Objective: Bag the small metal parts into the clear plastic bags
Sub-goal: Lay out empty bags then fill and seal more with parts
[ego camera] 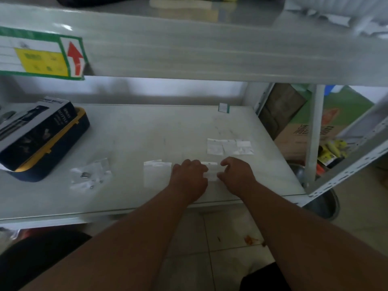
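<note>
we pinch a small clear bag (pixel 211 172) between our left hand (pixel 190 177) and right hand (pixel 236 173), fingers curled on its edges. it looks thin, limp and slippery, best gripped at the mouth. metal parts (pixel 90 178) lie well left of our hands.

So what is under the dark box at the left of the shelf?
The dark box lies on a yellow and dark blue case, which sticks out on its right and near sides. The box covers the case's top; what is inside cannot be seen.
</note>
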